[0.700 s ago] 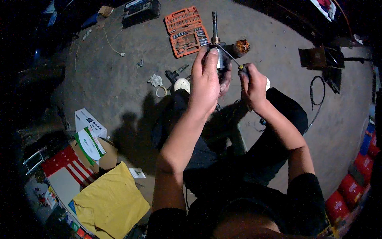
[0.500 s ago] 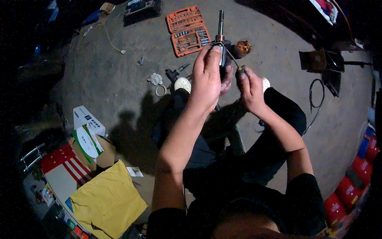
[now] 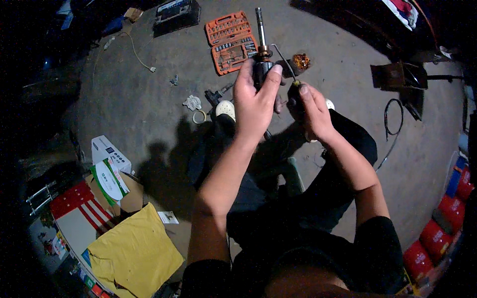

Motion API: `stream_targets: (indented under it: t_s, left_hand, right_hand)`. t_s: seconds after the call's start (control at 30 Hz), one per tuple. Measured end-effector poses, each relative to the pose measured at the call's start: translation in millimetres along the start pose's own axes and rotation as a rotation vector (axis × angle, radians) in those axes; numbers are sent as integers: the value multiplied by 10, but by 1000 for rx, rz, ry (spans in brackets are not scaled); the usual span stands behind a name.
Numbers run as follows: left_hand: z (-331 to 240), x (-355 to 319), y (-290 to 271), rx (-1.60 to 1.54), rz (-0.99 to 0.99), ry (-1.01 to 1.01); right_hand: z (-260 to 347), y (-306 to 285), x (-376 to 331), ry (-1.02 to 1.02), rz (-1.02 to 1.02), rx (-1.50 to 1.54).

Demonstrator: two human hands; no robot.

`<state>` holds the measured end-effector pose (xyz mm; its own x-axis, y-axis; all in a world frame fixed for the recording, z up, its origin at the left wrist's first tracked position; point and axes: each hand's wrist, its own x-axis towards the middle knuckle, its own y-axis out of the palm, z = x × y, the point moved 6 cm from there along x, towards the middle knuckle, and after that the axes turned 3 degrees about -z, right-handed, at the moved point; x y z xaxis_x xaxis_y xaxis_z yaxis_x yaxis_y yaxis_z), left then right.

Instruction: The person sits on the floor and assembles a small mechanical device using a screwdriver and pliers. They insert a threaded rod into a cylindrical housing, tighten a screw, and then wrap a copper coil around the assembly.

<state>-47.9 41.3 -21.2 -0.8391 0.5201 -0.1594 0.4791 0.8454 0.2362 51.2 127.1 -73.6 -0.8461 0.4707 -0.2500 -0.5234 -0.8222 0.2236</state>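
Note:
My left hand [image 3: 256, 102] is closed around a dark cylindrical part with a metal shaft [image 3: 261, 32]; the shaft points away from me, with a grooved far end and a copper-toned collar at its base. My right hand [image 3: 315, 111] grips a hook pick [image 3: 286, 60], its dark handle mostly hidden by the fingers and a yellow band at its top. The pick's thin bent tip sits just right of the collar, seemingly apart from it. Both hands are raised over my knees.
On the floor ahead lie an orange socket set case [image 3: 231, 42], a container of copper-coloured pieces [image 3: 301, 62], a tape roll [image 3: 199, 116] and a dark tool [image 3: 216, 96]. A yellow envelope [image 3: 136, 253] and boxes [image 3: 110, 154] stand left; red containers [image 3: 437, 236] line the right.
The dark part has shifted left and tilted slightly. The pick's bent tip, earlier against the shaft's base, now shows beside it on the right.

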Motion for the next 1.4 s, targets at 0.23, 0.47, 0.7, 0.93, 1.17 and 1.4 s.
stream_targets:
  t_s: [0.23, 0.47, 0.7, 0.93, 1.17, 1.4]
  left_hand:
    - [-89, 22, -129, 242, -135, 116]
    - [-145, 30, -115, 282, -137, 151]
    - [-135, 27, -133, 263, -153, 159]
    - [-144, 20, -138, 234, -118, 118]
    - [-78, 47, -125, 288, -63, 133]
    - [-30, 74, -136, 383, 39, 154]
  right_hand:
    - [213, -80, -36, -375, -60, -505]
    - [228, -92, -45, -427, -95, -612]
    - [234, -99, -42, -471, -131, -665]
    - [218, -76, -30, -468, -143, -662]
    - [188, -96, -35, -507, -225, -804]
    - [102, -117, 36, -477, -111, -758]
